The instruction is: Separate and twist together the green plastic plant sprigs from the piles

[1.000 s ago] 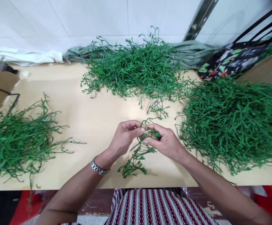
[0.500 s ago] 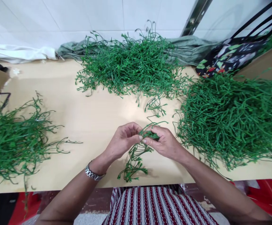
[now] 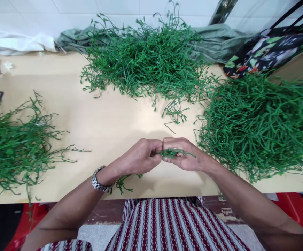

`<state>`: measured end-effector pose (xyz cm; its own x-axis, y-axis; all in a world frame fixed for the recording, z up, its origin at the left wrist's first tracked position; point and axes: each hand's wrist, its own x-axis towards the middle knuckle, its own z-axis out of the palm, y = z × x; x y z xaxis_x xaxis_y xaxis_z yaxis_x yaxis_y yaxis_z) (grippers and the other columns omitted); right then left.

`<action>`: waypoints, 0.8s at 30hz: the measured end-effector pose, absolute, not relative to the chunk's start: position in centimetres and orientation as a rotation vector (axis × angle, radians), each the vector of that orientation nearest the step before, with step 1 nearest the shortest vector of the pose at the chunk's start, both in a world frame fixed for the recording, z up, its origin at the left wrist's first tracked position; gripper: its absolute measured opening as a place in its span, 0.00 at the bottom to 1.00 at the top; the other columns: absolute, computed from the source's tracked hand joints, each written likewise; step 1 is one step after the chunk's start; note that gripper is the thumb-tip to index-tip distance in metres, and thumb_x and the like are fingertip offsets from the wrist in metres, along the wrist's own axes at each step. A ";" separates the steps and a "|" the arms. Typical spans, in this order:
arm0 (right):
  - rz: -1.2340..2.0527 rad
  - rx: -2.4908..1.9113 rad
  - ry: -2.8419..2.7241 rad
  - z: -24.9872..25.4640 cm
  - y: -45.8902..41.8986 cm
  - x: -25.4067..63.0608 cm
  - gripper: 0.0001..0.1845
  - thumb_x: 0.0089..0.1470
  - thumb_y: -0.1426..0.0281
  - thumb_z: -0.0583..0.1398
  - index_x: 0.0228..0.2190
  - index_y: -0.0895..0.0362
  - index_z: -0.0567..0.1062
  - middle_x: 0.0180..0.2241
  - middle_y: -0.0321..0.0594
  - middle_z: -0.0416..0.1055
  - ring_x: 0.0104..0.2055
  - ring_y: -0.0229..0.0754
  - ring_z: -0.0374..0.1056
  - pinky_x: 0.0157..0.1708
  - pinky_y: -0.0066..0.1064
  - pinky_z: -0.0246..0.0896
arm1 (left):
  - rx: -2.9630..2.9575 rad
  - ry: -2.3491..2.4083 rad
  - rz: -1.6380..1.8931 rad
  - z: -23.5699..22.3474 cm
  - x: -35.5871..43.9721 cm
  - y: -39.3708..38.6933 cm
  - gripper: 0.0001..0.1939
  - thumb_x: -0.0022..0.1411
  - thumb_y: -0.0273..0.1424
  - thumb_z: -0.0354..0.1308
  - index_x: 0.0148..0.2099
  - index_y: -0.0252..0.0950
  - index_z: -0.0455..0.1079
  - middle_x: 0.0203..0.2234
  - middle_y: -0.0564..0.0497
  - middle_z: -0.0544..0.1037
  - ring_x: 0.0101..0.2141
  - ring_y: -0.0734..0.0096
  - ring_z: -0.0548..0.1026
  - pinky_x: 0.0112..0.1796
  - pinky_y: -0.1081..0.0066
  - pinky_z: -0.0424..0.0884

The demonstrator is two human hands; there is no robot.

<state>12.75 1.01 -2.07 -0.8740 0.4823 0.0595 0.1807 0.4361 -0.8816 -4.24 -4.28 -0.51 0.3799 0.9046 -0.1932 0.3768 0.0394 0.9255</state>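
Note:
My left hand (image 3: pixel 141 157), with a metal watch at the wrist, is closed around a bunch of thin green stems (image 3: pixel 171 152) that look like artificial flower stems. Its knuckles touch my right hand (image 3: pixel 184 155), whose fingers are curled around the same bunch. Part of the bunch shows across the right fingers, with a few strands pointing right. Beneath the left hand and wrist, branching stem tips (image 3: pixel 125 183) stick out over the table. How the stems run inside the fists is hidden.
Heaps of similar stems lie on the pale table (image 3: pixel 109 122): a back heap (image 3: pixel 146 62), a right heap (image 3: pixel 261 125) and a left heap (image 3: pixel 13 150). Patterned black cloth (image 3: pixel 261 52) sits at back right. Red stools (image 3: pixel 301 211) show below the table edge.
Both hands have gone from pinching the stems with thumbs and fingertips to fists pressed together. The stem tips that hung between them now show lower left, under my left hand. The view has shifted slightly.

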 end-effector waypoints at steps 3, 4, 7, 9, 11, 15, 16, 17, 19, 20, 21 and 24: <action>1.496 -0.504 -2.407 -2.4 1.2 12.9 0.04 0.49 0.76 0.56 0.24 0.60 0.68 0.24 0.36 0.62 0.28 0.34 0.59 0.28 0.25 0.53 | 1.569 1.167 0.520 -0.4 -4.2 -4.3 0.07 0.45 0.19 0.45 0.22 0.34 0.54 0.15 0.59 0.54 0.18 0.83 0.52 0.19 0.78 0.47; 1.543 -0.485 -2.402 -2.4 1.2 12.9 0.03 0.49 0.75 0.55 0.24 0.60 0.68 0.24 0.36 0.62 0.29 0.34 0.59 0.28 0.26 0.54 | 1.570 1.149 0.502 -0.5 -4.2 -4.3 0.06 0.45 0.19 0.45 0.22 0.34 0.54 0.16 0.59 0.53 0.18 0.83 0.52 0.19 0.78 0.47; 1.649 -0.462 -2.409 -2.4 1.0 13.3 0.02 0.48 0.75 0.55 0.26 0.61 0.68 0.26 0.38 0.63 0.30 0.35 0.60 0.30 0.26 0.55 | 1.551 1.097 0.476 -0.7 -4.0 -4.4 0.06 0.46 0.20 0.45 0.22 0.34 0.54 0.16 0.59 0.52 0.18 0.83 0.52 0.19 0.78 0.47; 1.652 -0.419 -2.444 -2.3 0.8 13.6 0.03 0.47 0.77 0.54 0.25 0.61 0.67 0.25 0.37 0.62 0.28 0.34 0.58 0.28 0.26 0.53 | 1.533 1.071 0.451 -0.8 -3.9 -4.4 0.07 0.45 0.19 0.45 0.22 0.35 0.53 0.16 0.60 0.51 0.18 0.84 0.51 0.19 0.78 0.46; 1.624 -0.337 -2.500 -2.0 0.8 14.1 0.04 0.46 0.77 0.53 0.22 0.60 0.64 0.23 0.35 0.59 0.26 0.33 0.55 0.26 0.26 0.51 | 1.519 1.043 0.425 -0.9 -4.0 -4.4 0.08 0.44 0.18 0.45 0.21 0.35 0.51 0.16 0.60 0.49 0.18 0.84 0.50 0.18 0.78 0.45; 1.524 -0.554 -2.475 -1.5 1.5 15.0 0.05 0.52 0.72 0.53 0.25 0.59 0.65 0.24 0.35 0.59 0.26 0.34 0.56 0.25 0.25 0.51 | 1.349 0.995 0.503 -1.1 -4.7 -4.2 0.06 0.49 0.22 0.49 0.23 0.34 0.55 0.16 0.60 0.53 0.18 0.83 0.51 0.19 0.78 0.48; 1.488 -0.658 -2.406 -1.5 1.6 15.0 0.05 0.54 0.71 0.53 0.28 0.59 0.66 0.28 0.37 0.61 0.30 0.35 0.58 0.28 0.26 0.53 | 1.290 1.008 0.563 -1.2 -4.9 -4.1 0.06 0.50 0.24 0.51 0.24 0.33 0.57 0.16 0.59 0.55 0.18 0.83 0.52 0.19 0.78 0.49; 1.472 -0.730 -2.323 -1.6 1.6 14.9 0.06 0.55 0.69 0.52 0.31 0.59 0.66 0.33 0.40 0.63 0.34 0.36 0.60 0.32 0.27 0.55 | 1.242 1.026 0.618 -1.2 -5.0 -4.1 0.06 0.51 0.26 0.52 0.24 0.33 0.59 0.16 0.59 0.56 0.18 0.83 0.53 0.19 0.78 0.50; 1.520 -0.751 -2.165 -2.1 1.2 14.3 0.07 0.56 0.66 0.51 0.33 0.58 0.64 0.40 0.43 0.63 0.40 0.38 0.61 0.38 0.29 0.57 | 1.181 1.059 0.728 -1.4 -4.8 -4.0 0.06 0.50 0.27 0.55 0.24 0.32 0.61 0.15 0.58 0.59 0.18 0.83 0.55 0.20 0.78 0.52; 1.569 -0.742 -2.093 -2.4 0.8 13.8 0.09 0.56 0.65 0.51 0.33 0.58 0.64 0.40 0.43 0.64 0.39 0.38 0.62 0.38 0.29 0.58 | 1.158 1.070 0.780 -1.4 -4.6 -4.0 0.07 0.50 0.27 0.55 0.23 0.31 0.62 0.15 0.57 0.61 0.18 0.82 0.57 0.21 0.78 0.54; 1.620 -0.757 -2.025 -2.8 0.3 13.3 0.10 0.57 0.63 0.51 0.32 0.57 0.63 0.38 0.42 0.65 0.36 0.37 0.63 0.36 0.29 0.59 | 1.141 1.078 0.825 -1.5 -4.4 -4.1 0.06 0.50 0.27 0.55 0.23 0.31 0.63 0.16 0.56 0.63 0.19 0.81 0.59 0.22 0.77 0.56; 1.710 -0.887 -1.839 -3.7 -1.0 12.2 0.13 0.57 0.59 0.49 0.33 0.57 0.62 0.25 0.35 0.64 0.23 0.32 0.60 0.24 0.25 0.57 | 1.140 1.177 0.961 -1.7 -3.7 -4.3 0.05 0.51 0.25 0.54 0.24 0.31 0.64 0.17 0.53 0.68 0.21 0.78 0.64 0.24 0.76 0.60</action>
